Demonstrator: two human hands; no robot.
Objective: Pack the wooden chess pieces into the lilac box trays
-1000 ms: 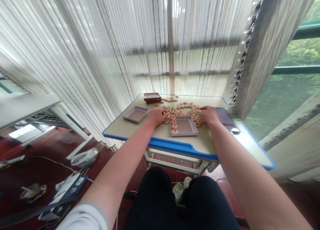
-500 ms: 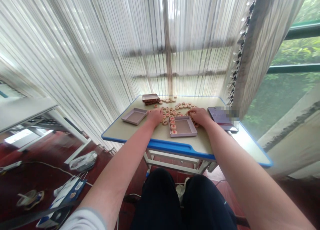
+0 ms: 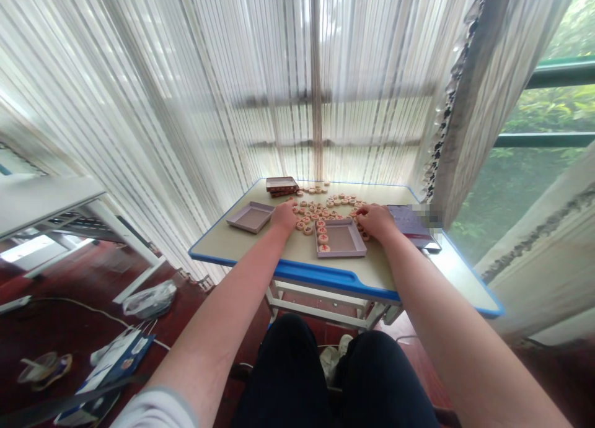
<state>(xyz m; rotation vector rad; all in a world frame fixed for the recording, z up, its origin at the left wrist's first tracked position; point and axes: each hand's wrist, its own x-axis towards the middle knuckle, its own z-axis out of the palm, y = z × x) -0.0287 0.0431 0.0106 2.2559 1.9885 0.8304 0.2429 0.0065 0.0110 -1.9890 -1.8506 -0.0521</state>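
Note:
Several round wooden game pieces (image 3: 332, 203) with red marks lie scattered on a beige table with a blue rim (image 3: 325, 273). A shallow grey tray (image 3: 346, 238) stands in front of them, with three pieces along its left side. My left hand (image 3: 284, 216) rests curled on the pieces left of the tray. My right hand (image 3: 375, 221) lies curled at the tray's right far corner, fingers on pieces there. What either hand holds is too small to make out.
A second grey tray (image 3: 253, 217) sits at the table's left. A dark flat box (image 3: 281, 184) lies at the far left corner. A dark phone or tablet (image 3: 413, 225) lies right of my right hand. Curtains hang behind. Cables and bags litter the floor at left.
My right hand moved left, toward the tray's right far corner. My left hand shifted slightly left among the pieces. The view swayed a little.

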